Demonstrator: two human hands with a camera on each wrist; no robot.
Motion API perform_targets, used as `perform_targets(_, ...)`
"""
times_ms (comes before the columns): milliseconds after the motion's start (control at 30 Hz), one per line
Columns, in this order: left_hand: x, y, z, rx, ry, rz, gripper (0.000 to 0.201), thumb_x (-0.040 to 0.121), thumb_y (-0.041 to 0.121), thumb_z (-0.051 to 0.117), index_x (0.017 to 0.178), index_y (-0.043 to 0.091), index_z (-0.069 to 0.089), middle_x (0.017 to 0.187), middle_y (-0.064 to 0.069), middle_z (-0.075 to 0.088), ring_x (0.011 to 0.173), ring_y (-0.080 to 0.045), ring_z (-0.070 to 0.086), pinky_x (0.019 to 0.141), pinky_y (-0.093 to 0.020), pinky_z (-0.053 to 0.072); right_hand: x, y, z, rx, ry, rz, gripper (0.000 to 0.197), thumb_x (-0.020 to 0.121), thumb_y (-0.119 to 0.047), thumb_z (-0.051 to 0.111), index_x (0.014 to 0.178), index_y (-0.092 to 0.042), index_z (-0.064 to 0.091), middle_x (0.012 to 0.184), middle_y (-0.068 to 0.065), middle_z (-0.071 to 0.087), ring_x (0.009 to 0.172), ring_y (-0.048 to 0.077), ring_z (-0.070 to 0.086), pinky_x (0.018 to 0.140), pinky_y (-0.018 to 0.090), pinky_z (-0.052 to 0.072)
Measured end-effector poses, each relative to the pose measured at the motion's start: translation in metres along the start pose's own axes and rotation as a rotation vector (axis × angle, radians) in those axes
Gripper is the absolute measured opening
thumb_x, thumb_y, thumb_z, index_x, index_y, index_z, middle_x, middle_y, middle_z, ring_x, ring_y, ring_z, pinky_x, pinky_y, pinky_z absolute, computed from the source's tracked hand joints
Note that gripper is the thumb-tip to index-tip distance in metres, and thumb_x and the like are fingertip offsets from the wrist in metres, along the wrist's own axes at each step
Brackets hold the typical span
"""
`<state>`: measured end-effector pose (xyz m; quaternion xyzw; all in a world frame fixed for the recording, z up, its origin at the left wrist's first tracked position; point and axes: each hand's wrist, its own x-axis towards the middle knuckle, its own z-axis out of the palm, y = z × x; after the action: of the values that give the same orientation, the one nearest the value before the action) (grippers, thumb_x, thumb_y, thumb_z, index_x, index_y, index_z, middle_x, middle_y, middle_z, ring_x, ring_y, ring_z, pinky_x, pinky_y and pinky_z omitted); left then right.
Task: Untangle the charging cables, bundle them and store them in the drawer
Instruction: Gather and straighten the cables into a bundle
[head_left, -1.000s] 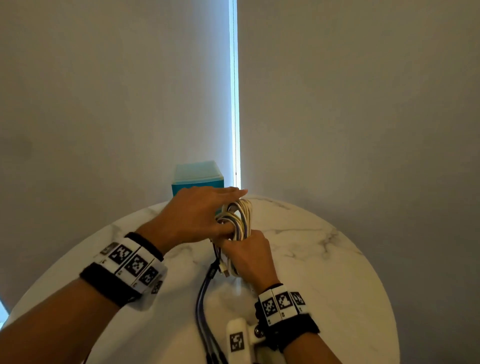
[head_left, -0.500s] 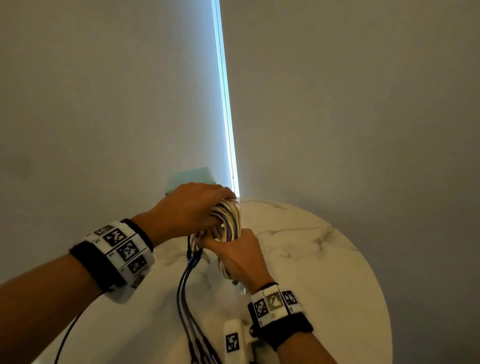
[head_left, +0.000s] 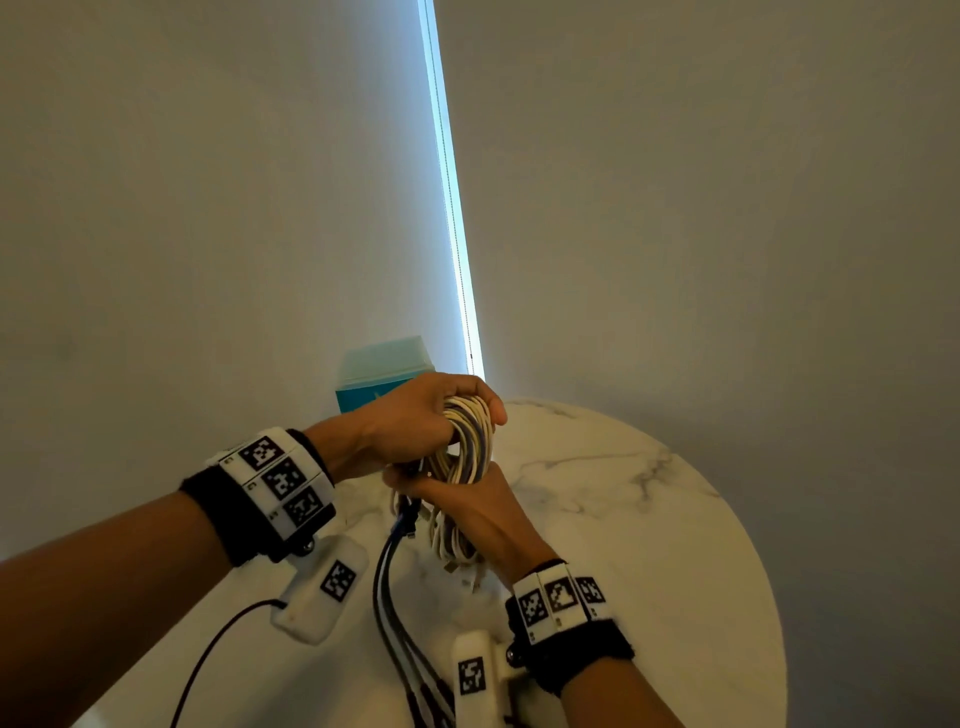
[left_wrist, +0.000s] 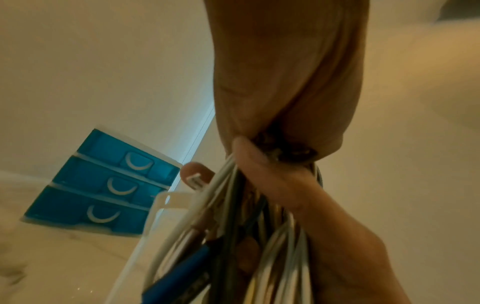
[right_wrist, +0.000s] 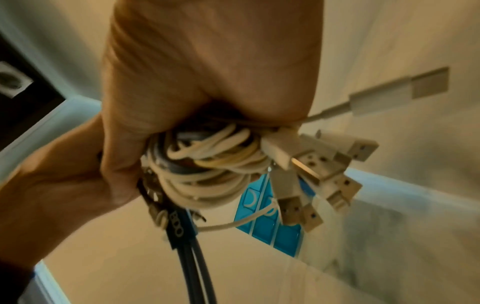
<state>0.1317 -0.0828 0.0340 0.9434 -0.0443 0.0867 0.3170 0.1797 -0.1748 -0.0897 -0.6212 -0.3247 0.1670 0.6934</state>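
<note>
A: Why is the coil of charging cables (head_left: 470, 441) held above the bench (head_left: 649, 525), just in front of the drawer unit (head_left: 382, 371)?

B: It is judged that the loops are being kept from springing apart. The top of the coil is wrapped by the fingers of the left hand (head_left: 415, 418); lower down it is clenched by the right hand (head_left: 467, 512), its fingers curled tight.

A: And the dark cables (head_left: 387, 597)?

B: They are left trailing away from the drawer unit, seemingly not yet wound in. All three drawers are seen closed.
</note>
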Motion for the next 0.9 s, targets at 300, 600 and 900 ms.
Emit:
perform_targets(300, -0.013, -0.010, -0.006, -0.205, -0.090, 0.005, 0.041, 0.076, -0.002, 0.058, 0.108, 0.018, 0.072, 0.098, -0.006, 0.074, 0.092, -0.021, 0.071, 0.089, -0.035, 0.059, -0.017, -0.001, -0.008, 0.284, -0.325, -0.076, 0.082, 0.073, -0.069, 0.086, 0.134, -0.018, 0.066, 0.124, 0.006, 0.078, 0.120, 0.024, 0.073, 0.110, 0.046, 0.056)
perform_targets(600, -0.014, -0.014, -0.009, -0.061, -0.195, -0.097, 0.045, 0.096, -0.012, 0.051, 0.113, 0.026, 0.069, 0.096, 0.002, 0.073, 0.090, -0.009, 0.070, 0.088, -0.029, 0.061, -0.017, -0.004, 0.010, 0.174, -0.168, 0.018, 0.024, 0.090, -0.023, 0.086, 0.112, -0.021, 0.078, 0.104, 0.005, 0.081, 0.098, 0.021, 0.075, 0.101, 0.045, 0.061)
perform_targets(900, -0.009, -0.011, -0.014, -0.091, -0.239, -0.072, 0.041, 0.095, -0.007, 0.052, 0.109, 0.029, 0.067, 0.097, -0.001, 0.073, 0.090, -0.015, 0.070, 0.093, -0.040, 0.061, -0.019, -0.005, 0.008, 0.464, -0.312, 0.032, 0.031, 0.100, -0.028, 0.076, 0.126, -0.010, 0.072, 0.116, 0.019, 0.077, 0.087, 0.026, 0.073, 0.081, 0.038, 0.061)
